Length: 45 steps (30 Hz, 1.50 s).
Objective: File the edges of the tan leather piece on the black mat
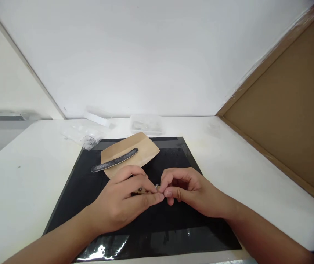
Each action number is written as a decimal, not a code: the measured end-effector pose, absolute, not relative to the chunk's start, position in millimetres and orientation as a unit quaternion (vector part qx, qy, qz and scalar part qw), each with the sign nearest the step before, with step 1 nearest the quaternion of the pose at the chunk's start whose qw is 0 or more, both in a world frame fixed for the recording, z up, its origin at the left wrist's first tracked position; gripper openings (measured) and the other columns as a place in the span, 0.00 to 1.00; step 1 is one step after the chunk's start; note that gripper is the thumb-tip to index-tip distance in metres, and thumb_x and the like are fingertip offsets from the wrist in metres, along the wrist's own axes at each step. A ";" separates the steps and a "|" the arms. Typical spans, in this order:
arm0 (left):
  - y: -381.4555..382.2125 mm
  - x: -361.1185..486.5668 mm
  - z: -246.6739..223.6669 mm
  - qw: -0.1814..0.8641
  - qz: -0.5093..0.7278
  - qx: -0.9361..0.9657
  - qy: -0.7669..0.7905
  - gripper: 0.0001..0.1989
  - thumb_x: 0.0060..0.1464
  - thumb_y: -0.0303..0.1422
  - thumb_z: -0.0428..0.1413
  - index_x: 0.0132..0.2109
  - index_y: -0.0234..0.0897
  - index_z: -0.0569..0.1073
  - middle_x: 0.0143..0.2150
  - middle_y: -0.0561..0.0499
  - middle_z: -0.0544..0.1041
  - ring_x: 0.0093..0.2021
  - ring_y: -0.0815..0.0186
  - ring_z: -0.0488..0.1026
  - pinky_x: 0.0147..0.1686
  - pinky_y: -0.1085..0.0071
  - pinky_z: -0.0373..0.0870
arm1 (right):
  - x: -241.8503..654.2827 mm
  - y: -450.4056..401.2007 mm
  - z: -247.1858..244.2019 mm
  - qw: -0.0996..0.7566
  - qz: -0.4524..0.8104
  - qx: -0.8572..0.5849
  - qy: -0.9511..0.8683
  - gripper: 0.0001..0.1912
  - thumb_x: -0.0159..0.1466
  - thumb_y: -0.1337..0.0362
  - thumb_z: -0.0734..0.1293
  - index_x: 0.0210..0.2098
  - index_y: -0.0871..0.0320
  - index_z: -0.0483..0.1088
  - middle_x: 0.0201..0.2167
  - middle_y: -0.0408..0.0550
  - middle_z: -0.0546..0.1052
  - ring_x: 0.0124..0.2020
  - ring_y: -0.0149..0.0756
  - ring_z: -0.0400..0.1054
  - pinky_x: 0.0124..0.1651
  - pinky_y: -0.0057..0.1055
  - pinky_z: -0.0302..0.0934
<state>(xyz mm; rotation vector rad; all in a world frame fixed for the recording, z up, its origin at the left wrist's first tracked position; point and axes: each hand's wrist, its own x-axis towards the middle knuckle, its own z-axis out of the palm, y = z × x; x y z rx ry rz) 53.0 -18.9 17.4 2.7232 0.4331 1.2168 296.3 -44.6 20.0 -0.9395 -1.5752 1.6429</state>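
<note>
Over the black mat (179, 223), my left hand (123, 201) and my right hand (190, 190) meet at their fingertips. Both are closed in a pinch. Between my left fingers shows part of a small tan piece with dark round spots (140, 190); the fingers hide most of it, so its kind is unclear. A tiny silvery bit (157, 186) sticks up beside the left fingertips. What my right thumb and finger pinch is hidden. Just beyond my left hand, a black curved nail file (115, 161) lies across a tan, slightly curled sheet (145, 146).
At the back of the white table (21, 176) are a clear plastic box (147, 124), clear plastic packets (83, 136) and a white strip (97, 119). A brown cardboard panel (289, 110) leans along the right side. A white wall (145, 55) closes off the back.
</note>
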 end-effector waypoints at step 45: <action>-22.1 53.9 18.7 0.011 0.433 0.890 0.140 0.10 0.56 0.20 0.63 0.45 0.31 0.80 0.36 0.47 0.83 0.34 0.67 0.79 0.33 0.72 0.80 | 292.1 -64.7 30.7 0.355 0.275 -0.554 -0.701 0.12 0.58 0.57 0.78 0.38 0.51 0.76 0.33 0.41 0.80 0.35 0.33 0.75 0.36 0.30 0.69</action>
